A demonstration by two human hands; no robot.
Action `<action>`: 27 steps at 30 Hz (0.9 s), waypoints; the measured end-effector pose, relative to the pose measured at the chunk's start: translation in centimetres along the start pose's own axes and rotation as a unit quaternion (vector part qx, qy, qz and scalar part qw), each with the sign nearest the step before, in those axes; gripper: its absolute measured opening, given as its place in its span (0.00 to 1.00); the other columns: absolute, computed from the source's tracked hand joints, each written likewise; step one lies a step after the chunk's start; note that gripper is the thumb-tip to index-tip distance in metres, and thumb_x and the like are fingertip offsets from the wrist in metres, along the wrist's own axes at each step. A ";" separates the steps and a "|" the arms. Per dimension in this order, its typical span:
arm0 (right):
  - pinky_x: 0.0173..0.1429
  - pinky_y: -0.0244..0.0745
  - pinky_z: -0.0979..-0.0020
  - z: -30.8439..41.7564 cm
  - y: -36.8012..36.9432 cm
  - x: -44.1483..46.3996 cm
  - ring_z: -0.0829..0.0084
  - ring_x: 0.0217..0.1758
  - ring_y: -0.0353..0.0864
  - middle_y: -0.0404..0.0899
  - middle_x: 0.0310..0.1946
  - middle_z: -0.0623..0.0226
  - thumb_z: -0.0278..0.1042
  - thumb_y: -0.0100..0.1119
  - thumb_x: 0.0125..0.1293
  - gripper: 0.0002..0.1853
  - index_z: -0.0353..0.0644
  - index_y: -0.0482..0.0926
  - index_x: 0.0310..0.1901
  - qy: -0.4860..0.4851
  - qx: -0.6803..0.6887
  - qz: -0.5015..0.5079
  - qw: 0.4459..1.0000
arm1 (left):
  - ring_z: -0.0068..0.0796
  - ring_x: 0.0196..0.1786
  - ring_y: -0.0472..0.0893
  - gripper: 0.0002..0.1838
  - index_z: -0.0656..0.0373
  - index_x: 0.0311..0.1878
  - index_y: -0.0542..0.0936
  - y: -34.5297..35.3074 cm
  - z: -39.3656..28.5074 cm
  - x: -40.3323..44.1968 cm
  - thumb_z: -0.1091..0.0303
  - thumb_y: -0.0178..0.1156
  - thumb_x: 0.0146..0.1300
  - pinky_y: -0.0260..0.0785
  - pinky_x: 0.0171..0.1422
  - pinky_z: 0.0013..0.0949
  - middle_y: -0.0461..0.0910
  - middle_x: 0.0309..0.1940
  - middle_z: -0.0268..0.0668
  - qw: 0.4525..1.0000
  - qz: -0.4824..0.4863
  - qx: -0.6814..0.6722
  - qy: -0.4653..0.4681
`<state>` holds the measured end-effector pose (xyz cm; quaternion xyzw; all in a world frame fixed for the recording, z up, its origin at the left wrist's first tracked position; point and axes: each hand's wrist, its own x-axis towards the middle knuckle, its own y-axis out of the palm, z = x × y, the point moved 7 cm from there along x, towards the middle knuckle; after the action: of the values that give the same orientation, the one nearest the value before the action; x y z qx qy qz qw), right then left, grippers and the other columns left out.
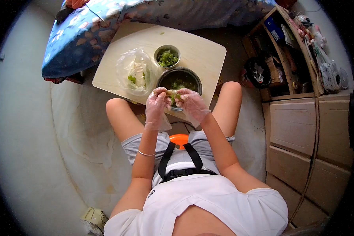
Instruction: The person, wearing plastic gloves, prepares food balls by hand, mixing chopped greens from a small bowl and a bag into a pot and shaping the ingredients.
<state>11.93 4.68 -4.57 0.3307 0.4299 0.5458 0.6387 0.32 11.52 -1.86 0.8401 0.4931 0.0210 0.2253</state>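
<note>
My left hand (156, 104) and my right hand (194, 105), both in clear plastic gloves, meet over the near side of a dark metal pot (200, 83). Between their closed fingertips is a pale and green piece of leafy vegetable (172, 93), partly hidden by the fingers. Liquid with green pieces in it shows inside the pot. Behind the pot stands a white bowl (179, 55) full of chopped-looking greens (167, 58). A clear plastic bag (124, 80) lies to the left, holding something pale with a few green leaves.
All these stand on a low cream table (200, 43) before my knees. A bed with a blue floral cover (86, 37) borders its far side. To the right are a wooden shelf (281, 47), a black-lined bin (258, 74) and cabinets (293, 122). An orange seat (179, 139) shows between my legs.
</note>
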 end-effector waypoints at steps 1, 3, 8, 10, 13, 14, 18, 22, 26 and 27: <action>0.46 0.80 0.71 0.0 0.0 -0.1 0.68 0.41 0.82 0.80 0.40 0.61 0.23 0.58 0.60 0.12 0.34 0.76 0.46 -0.004 -0.010 -0.012 1.000 | 0.19 0.27 0.75 0.08 0.61 0.45 0.76 0.2 -0.3 -0.1 0.70 0.50 0.69 0.69 0.30 0.20 0.78 0.31 0.33 1.000 0.006 -0.022 0.017; 0.46 0.80 0.71 0.1 -0.1 0.0 0.68 0.41 0.82 0.80 0.40 0.61 0.23 0.58 0.60 0.12 0.35 0.76 0.46 -0.010 -0.016 -0.011 1.000 | 0.19 0.28 0.75 0.08 0.62 0.45 0.76 0.2 -0.3 -0.2 0.71 0.50 0.69 0.69 0.31 0.20 0.78 0.31 0.33 0.999 0.029 -0.011 0.020; 0.45 0.80 0.72 0.4 0.2 -0.2 0.70 0.40 0.82 0.80 0.40 0.62 0.21 0.59 0.59 0.12 0.35 0.76 0.45 -0.025 -0.071 -0.034 0.997 | 0.19 0.27 0.77 0.08 0.64 0.43 0.78 1.0 -0.3 -0.4 0.73 0.52 0.67 0.72 0.27 0.22 0.78 0.30 0.35 0.999 0.038 0.016 -0.005; 0.45 0.79 0.72 0.7 -0.6 0.2 0.72 0.40 0.81 0.79 0.38 0.63 0.20 0.60 0.58 0.11 0.36 0.75 0.43 -0.069 -0.121 -0.076 0.987 | 0.17 0.28 0.77 0.08 0.65 0.44 0.79 1.6 -1.1 -0.6 0.73 0.56 0.65 0.72 0.27 0.21 0.79 0.31 0.34 0.982 0.032 0.185 0.033; 0.46 0.77 0.74 1.1 -0.6 0.0 0.76 0.38 0.79 0.79 0.37 0.66 0.23 0.63 0.55 0.11 0.36 0.76 0.41 -0.094 -0.195 -0.082 0.973 | 0.20 0.27 0.78 0.07 0.63 0.42 0.80 2.5 -2.3 -1.0 0.73 0.59 0.62 0.72 0.28 0.23 0.78 0.28 0.33 0.964 0.035 0.248 0.086; 0.46 0.77 0.74 1.1 -0.6 -0.1 0.76 0.38 0.79 0.79 0.37 0.66 0.23 0.63 0.55 0.11 0.36 0.76 0.41 -0.094 -0.195 -0.082 0.973 | 0.23 0.27 0.78 0.07 0.62 0.42 0.80 3.0 -3.0 -1.4 0.75 0.60 0.61 0.72 0.29 0.25 0.78 0.27 0.35 0.950 0.035 0.287 0.114; 0.46 0.76 0.76 2.1 0.8 -0.6 0.78 0.39 0.78 0.78 0.37 0.67 0.22 0.60 0.57 0.11 0.35 0.76 0.42 -0.125 -0.334 -0.086 0.930 | 0.26 0.29 0.78 0.08 0.64 0.43 0.80 3.9 -4.3 -1.4 0.76 0.59 0.60 0.71 0.32 0.27 0.79 0.30 0.38 0.862 0.070 0.439 0.245; 0.47 0.75 0.77 2.3 1.5 -1.0 0.79 0.40 0.77 0.78 0.37 0.67 0.22 0.59 0.57 0.11 0.34 0.76 0.42 -0.148 -0.384 -0.092 0.907 | 0.44 0.32 0.78 0.07 0.60 0.38 0.80 5.2 -5.6 -2.4 0.76 0.60 0.55 0.72 0.36 0.39 0.78 0.29 0.43 0.788 0.069 0.527 0.311; 0.44 0.74 0.77 2.7 1.6 -1.1 0.80 0.37 0.77 0.80 0.34 0.68 0.26 0.60 0.55 0.10 0.34 0.79 0.39 -0.175 -0.457 -0.110 0.865 | 0.45 0.31 0.78 0.05 0.60 0.36 0.78 5.7 -5.3 -2.4 0.74 0.61 0.55 0.72 0.36 0.41 0.76 0.27 0.42 0.724 0.054 0.604 0.329; 0.44 0.74 0.77 2.6 1.5 -1.1 0.80 0.36 0.77 0.80 0.33 0.67 0.26 0.60 0.55 0.10 0.34 0.79 0.39 -0.184 -0.453 -0.108 0.865 | 0.45 0.31 0.78 0.05 0.60 0.36 0.78 5.8 -5.3 -2.6 0.74 0.61 0.55 0.72 0.36 0.41 0.76 0.27 0.42 0.724 0.053 0.604 0.328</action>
<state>13.65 4.05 -1.93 0.0510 0.0428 0.5369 0.8410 2.36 8.85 5.64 0.7640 0.3989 0.0051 -0.5072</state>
